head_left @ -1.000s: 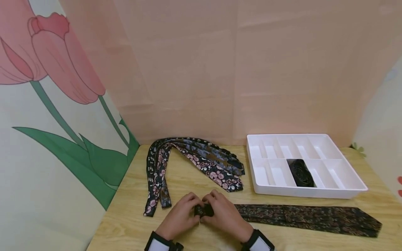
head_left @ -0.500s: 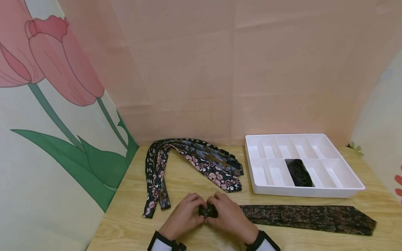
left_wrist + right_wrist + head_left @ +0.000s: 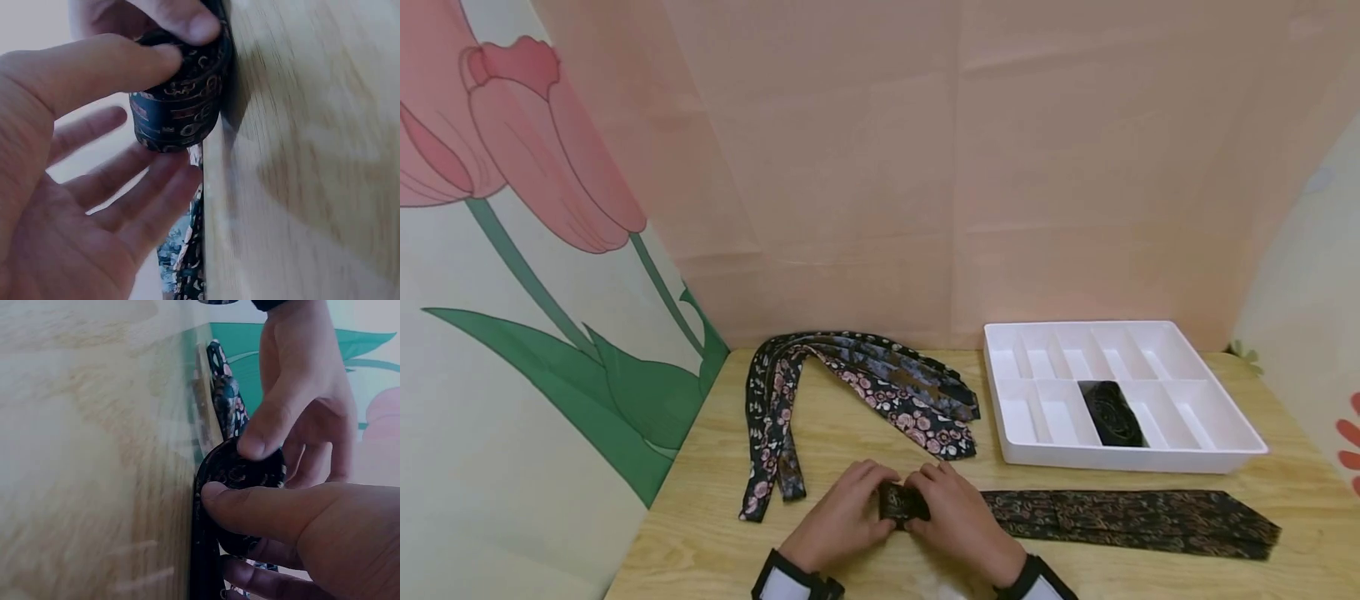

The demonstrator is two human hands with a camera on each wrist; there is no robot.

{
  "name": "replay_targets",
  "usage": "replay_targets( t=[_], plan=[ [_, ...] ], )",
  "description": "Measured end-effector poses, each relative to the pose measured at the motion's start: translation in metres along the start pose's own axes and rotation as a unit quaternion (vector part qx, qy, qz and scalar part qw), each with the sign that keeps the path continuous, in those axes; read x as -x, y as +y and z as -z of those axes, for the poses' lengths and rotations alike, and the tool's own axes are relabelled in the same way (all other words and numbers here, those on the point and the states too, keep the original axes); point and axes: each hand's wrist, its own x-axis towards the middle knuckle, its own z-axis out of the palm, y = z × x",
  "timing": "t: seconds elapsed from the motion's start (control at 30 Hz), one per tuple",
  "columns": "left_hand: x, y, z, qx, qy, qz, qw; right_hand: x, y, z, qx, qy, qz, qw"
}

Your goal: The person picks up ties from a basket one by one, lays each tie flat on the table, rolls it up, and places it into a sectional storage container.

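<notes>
A dark patterned tie (image 3: 1135, 518) lies along the table's front, its left end wound into a small roll (image 3: 901, 503) (image 3: 181, 106) (image 3: 240, 500). Both hands grip that roll on the wooden table (image 3: 850, 433). My left hand (image 3: 844, 521) holds it from the left, thumb on its side in the left wrist view. My right hand (image 3: 958, 521) pinches it from the right, thumb across its face in the right wrist view. The tie's wide end reaches the right.
Several floral ties (image 3: 857, 383) lie fanned at the back left of the table. A white divided tray (image 3: 1225, 433) stands at the back right with one rolled black tie (image 3: 1111, 412) in a front compartment. Pink panels wall the table in.
The roll and both hands have shifted a little to the right along the tie, and the flat stretch of tie is shorter. The tie's wide end has drawn leftward.
</notes>
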Motion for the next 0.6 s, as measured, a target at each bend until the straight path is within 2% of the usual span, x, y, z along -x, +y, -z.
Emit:
replay_targets(
  t=[0.13,0.23,0.47,0.6],
  plan=[
    [0.000,0.000,-0.002,-0.006,-0.001,-0.012,0.9999,0.002,0.001,0.000,-0.009,0.000,0.008,1.000],
    [0.000,0.002,-0.003,-0.032,0.014,-0.028,0.9990,0.004,0.002,0.001,-0.014,0.011,0.011,1.000],
    [-0.001,0.007,-0.008,-0.035,0.018,-0.024,0.9989,0.010,0.006,0.002,-0.014,0.010,-0.002,1.000],
    [-0.002,0.010,-0.008,-0.070,0.038,-0.049,0.9956,0.012,0.007,0.002,-0.027,0.002,0.000,1.000]
  ],
)
